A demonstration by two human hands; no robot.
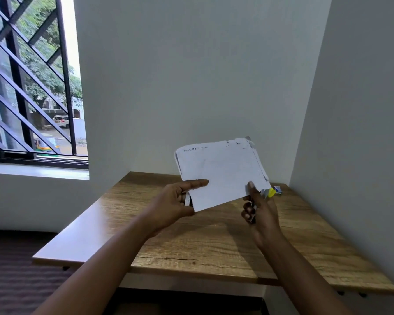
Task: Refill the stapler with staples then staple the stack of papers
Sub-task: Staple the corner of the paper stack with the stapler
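Observation:
A white stack of papers is held up above the wooden table, tilted, with faint print along its top edge. My left hand grips its lower left corner, thumb on the front sheet. My right hand is closed around a small stapler with a yellow and silver tip, which sits at the lower right corner of the papers. Most of the stapler is hidden inside my fist. A small blue and white staple box lies on the table by the back right corner.
The table stands in a corner between a back wall and a right wall. A barred window is at the left. Dark ribbed flooring lies below the table's left edge.

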